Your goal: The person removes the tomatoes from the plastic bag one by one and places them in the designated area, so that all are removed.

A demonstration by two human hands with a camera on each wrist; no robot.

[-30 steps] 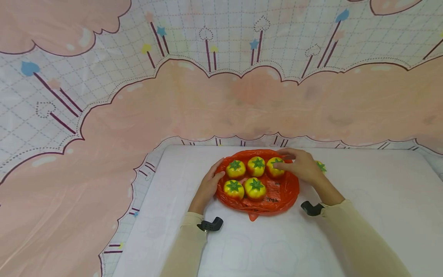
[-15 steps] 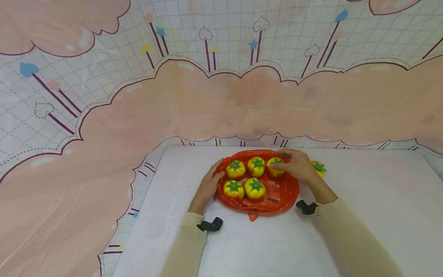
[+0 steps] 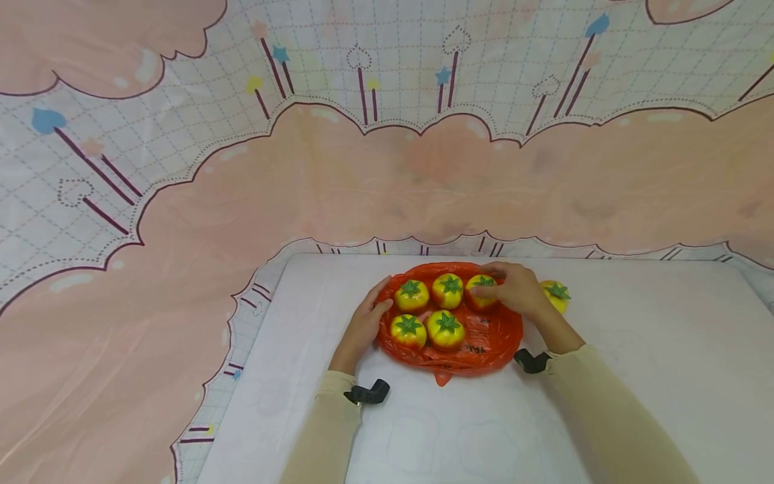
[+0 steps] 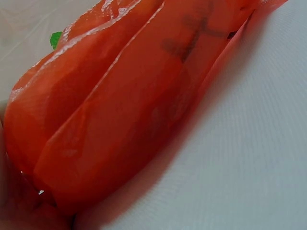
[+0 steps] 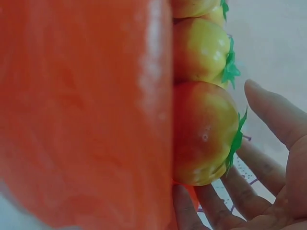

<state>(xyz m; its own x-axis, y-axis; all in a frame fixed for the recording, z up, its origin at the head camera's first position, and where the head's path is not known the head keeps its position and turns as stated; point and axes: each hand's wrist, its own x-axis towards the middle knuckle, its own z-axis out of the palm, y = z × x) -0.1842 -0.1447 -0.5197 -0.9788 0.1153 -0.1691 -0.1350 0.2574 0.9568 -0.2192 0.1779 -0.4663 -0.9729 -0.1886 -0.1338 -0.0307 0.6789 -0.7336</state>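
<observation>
An orange-red plastic bag (image 3: 478, 339) lies on the white table with its mouth rolled wide. Inside sit yellow-and-red tomatoes with green star-shaped leaves, three at the back and two in front, such as this front one (image 3: 446, 331). My left hand (image 3: 361, 329) holds the bag's left rim, thumb inside and fingers along the outer wall. Around the back right tomato (image 5: 204, 134) my right hand (image 3: 517, 292) spreads its fingers; in the right wrist view its thumb stands clear of the fruit. The right hand hides part of that tomato and the rim in the head view.
Another tomato (image 3: 554, 296) lies on the table outside the bag, just right of my right hand. Behind the white table (image 3: 653, 323) hangs a pink-and-white patterned cloth (image 3: 387, 175).
My right forearm has shifted slightly left, uncovering more of the tomato outside the bag. The right hand stays by the back right tomato. My left hand and the bag have hardly moved.
</observation>
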